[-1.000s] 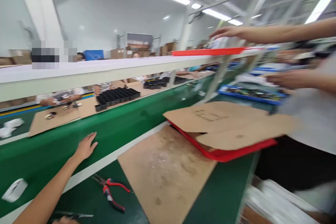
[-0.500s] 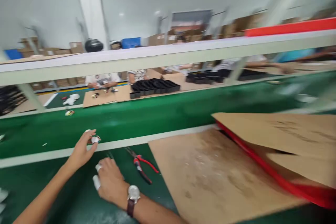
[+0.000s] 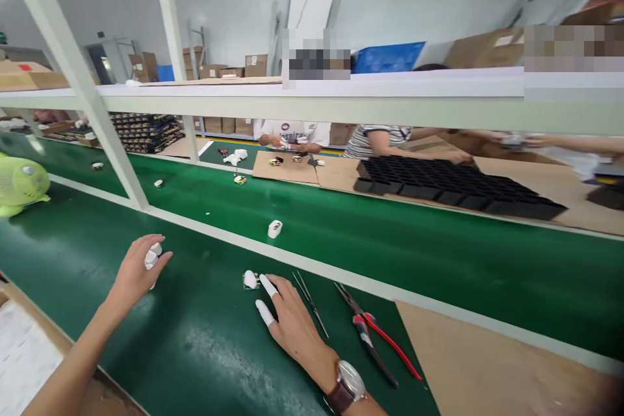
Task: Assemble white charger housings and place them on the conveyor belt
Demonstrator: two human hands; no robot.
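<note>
My left hand (image 3: 134, 273) is curled round a few small white plastic pieces (image 3: 153, 253) above the green bench at left; the fingers partly hide them. My right hand (image 3: 297, 328) lies over the bench, palm down, with thumb and index finger apart and white finger cots on both. Its index fingertip is at the edge of a small circuit board (image 3: 250, 280) with a white dome on it. To the right of this hand lie tweezers (image 3: 312, 304) and red-and-black long-nose pliers (image 3: 373, 331).
A pale rail divides the bench from a green conveyor belt (image 3: 331, 227), which carries a white casing (image 3: 275, 229) and other small parts. Cardboard (image 3: 497, 364) covers the right side. A shelf post (image 3: 97, 104) and a green plush toy (image 3: 22, 185) stand left. Co-workers sit beyond black trays (image 3: 453, 185).
The view has swung left. The circuit board has left my left hand and lies on the bench by my right hand. My left hand has moved left, to the white pieces.
</note>
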